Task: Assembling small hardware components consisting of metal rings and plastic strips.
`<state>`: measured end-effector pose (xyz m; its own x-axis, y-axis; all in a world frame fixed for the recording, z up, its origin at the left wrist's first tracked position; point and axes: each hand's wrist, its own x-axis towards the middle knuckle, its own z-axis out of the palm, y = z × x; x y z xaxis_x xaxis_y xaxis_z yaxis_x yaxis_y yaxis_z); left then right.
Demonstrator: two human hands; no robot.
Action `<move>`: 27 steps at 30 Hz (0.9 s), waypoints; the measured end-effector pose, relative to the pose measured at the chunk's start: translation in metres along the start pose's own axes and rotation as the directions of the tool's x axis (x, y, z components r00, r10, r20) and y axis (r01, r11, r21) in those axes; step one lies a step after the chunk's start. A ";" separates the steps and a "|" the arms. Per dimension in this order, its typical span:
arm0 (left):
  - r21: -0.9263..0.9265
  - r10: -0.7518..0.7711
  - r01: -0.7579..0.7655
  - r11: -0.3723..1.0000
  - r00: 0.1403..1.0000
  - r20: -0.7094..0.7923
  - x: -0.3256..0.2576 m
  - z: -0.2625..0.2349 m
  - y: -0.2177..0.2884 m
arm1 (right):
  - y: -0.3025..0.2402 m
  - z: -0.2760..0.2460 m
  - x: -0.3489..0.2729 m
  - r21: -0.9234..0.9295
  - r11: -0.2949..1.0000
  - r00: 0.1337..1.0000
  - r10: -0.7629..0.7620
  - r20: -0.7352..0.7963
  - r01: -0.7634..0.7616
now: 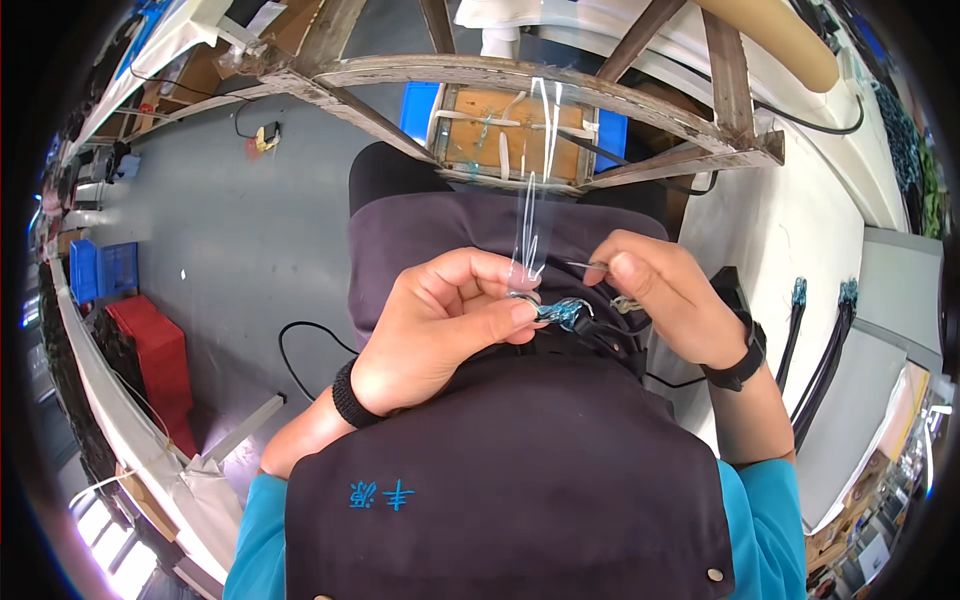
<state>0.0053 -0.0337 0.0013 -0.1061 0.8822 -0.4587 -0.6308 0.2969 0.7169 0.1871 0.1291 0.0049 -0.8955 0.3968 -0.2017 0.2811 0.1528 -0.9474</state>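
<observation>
My left hand [450, 310] is closed, thumb and fingers pinching a blue braided cord piece [566, 313] with a metallic ring at its end. From these fingertips a clear, glossy plastic strip [540, 150] stretches up to the wooden frame. My right hand [665, 290] is closed in a pinch on a thin metal needle-like tool [593, 266], whose tip points toward the left hand; its exact kind cannot be made out. Below the right fingers shows a pale braided end [625, 305], partly hidden. Black straps [608, 337] lie beside the blue cord, over my lap.
A worn wooden frame [480, 70] stands ahead of my knees, with a wooden box [510, 135] under it. White-covered tables run along both sides. On the right one lie black cords with blue ends [848, 292]. Blue crates [103, 270] and a red box [160, 350] stand left.
</observation>
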 end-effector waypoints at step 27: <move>-0.008 -0.001 0.002 1.000 0.998 0.055 0.007 0.010 0.003 | 0.172 -0.102 -0.147 -0.371 0.160 0.358 -0.101 -0.928 -0.915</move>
<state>0.0101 -0.0236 0.0055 -0.0625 0.9007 -0.4298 -0.6374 0.2954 0.7116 0.4018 0.1891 -0.1029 -0.0289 0.9667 0.2544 0.9921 -0.0033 0.1251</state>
